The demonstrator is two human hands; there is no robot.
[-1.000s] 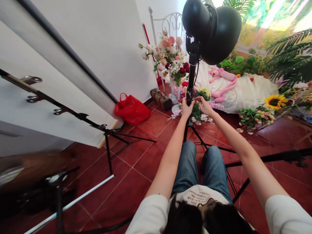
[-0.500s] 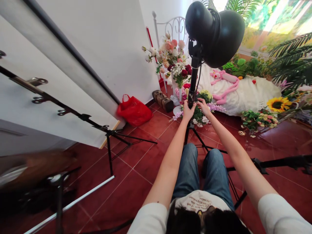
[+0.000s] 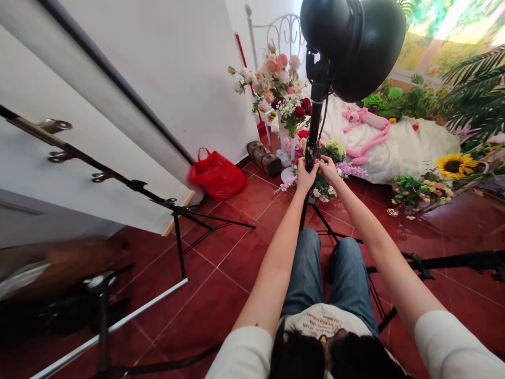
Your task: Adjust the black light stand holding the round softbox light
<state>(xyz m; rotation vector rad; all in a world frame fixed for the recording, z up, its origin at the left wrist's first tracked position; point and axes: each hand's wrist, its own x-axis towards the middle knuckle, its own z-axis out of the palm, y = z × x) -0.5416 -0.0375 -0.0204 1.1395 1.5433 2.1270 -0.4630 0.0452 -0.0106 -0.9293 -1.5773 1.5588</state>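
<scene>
In front of me a black studio light [image 3: 361, 50] with a wide round reflector sits on top of an upright black light stand [image 3: 315, 118]. My left hand [image 3: 306, 176] is closed around the stand's column below the light. On the column's right side, my right hand [image 3: 327, 169] pinches at the same height, where a small knob seems to be, mostly hidden by the fingers. A thin cable [image 3: 324, 118] hangs down along the column from the light. The stand's legs [image 3: 325, 225] spread over the floor just beyond my knees.
Artificial flowers [image 3: 282, 79] and a pink plush toy [image 3: 369, 126] on white cloth lie behind the stand. A red plastic bag [image 3: 218, 173] rests by the wall. Another tripod [image 3: 179, 210] stands left; a black pole [image 3: 457, 260] crosses at right. A white rod [image 3: 138, 310] lies lower left.
The light and its stand's upper part appear slightly higher and larger in view, and the reflector's top is now cut off. Both hands keep the same hold on the stand.
</scene>
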